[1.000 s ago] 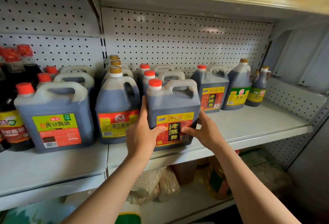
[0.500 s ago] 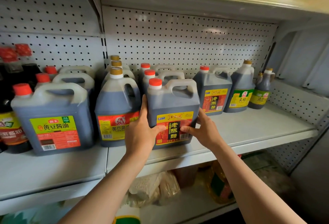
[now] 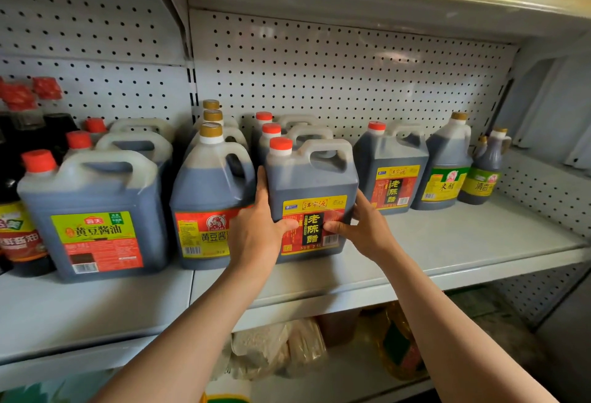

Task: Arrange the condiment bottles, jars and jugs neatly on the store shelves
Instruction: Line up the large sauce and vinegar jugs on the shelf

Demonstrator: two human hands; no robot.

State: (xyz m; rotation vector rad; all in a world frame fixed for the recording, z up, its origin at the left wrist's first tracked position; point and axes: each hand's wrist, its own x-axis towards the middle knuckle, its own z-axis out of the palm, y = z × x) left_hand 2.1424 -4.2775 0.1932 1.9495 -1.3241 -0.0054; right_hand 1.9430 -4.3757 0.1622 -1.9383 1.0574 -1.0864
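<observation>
While my left hand [image 3: 256, 230] and right hand [image 3: 361, 226] clasp the front vinegar jug [image 3: 311, 198], fingers curled round both sides, it stands on the shelf [image 3: 447, 252] heading its red-capped row. Squaring it up seems the step; next, I'd judge, release without nudging the soy sauce jug [image 3: 208, 198] just left.

Grey shelf [image 3: 463, 252]: dark jugs [image 3: 92, 210] in rows L to ctr, small bottles [image 3: 479, 175] far R.

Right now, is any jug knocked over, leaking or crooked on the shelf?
No. Every jug stands upright with its cap on, and the shelf looks dry. Only the lone vinegar jug stands set back, away from the front jug held between the left hand and right hand.
</observation>
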